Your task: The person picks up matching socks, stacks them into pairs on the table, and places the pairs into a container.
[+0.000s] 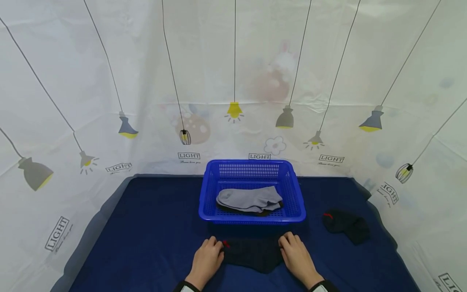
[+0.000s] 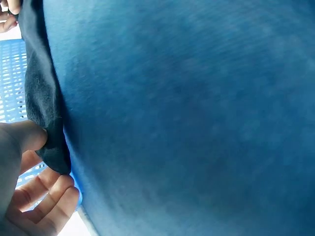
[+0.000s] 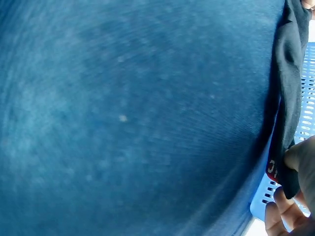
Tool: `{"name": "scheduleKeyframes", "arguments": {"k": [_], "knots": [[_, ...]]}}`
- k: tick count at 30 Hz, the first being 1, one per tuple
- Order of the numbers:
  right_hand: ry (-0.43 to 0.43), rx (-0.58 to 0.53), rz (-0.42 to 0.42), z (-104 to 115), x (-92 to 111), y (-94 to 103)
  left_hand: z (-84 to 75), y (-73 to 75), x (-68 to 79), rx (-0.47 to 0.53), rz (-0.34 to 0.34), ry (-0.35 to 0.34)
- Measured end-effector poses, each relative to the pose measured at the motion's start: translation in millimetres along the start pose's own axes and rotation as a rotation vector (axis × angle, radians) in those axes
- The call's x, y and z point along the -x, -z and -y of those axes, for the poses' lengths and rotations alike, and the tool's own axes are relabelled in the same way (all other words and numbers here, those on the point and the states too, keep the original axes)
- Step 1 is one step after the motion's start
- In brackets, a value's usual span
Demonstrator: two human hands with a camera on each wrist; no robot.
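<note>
A dark sock [image 1: 251, 253] with a small red mark at its left end stretches between both hands, just in front of the blue basket. My left hand [image 1: 208, 258] pinches one end between thumb and fingers, which the left wrist view shows close up on the sock [image 2: 43, 93]. At the other end my right hand [image 1: 298, 258] pinches the fabric; in the right wrist view its thumb presses on the sock [image 3: 289, 64] near some red and white lettering. Off to the right, a second dark sock [image 1: 345, 226] with a red mark lies bent on the cloth.
The blue plastic basket [image 1: 251, 220] stands at the back centre, holding grey socks [image 1: 249, 198] with something dark brown under them. Dark blue cloth [image 1: 153, 235] covers the table. A white sheet [image 1: 146, 81] printed with lamps hangs behind and along both sides.
</note>
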State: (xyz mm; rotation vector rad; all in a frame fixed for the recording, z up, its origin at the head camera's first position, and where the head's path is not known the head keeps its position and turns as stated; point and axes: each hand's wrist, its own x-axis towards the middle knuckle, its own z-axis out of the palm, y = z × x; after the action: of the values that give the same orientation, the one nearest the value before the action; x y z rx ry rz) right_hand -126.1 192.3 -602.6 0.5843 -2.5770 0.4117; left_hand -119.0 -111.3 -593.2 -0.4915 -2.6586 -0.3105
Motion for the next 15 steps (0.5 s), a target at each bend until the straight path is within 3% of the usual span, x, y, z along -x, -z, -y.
{"name": "scheduleKeyframes", "arguments": {"k": [8, 15], "knots": [[0.008, 0.007, 0.008, -3.8, 3.7, -5.2, 0.3, -2.6, 3.0, -0.045, 0.019, 0.01], [-0.036, 0.015, 0.086, -5.7, 6.4, -5.4, 1.4, -3.2, 3.1, -0.06, 0.113, 0.041]]}}
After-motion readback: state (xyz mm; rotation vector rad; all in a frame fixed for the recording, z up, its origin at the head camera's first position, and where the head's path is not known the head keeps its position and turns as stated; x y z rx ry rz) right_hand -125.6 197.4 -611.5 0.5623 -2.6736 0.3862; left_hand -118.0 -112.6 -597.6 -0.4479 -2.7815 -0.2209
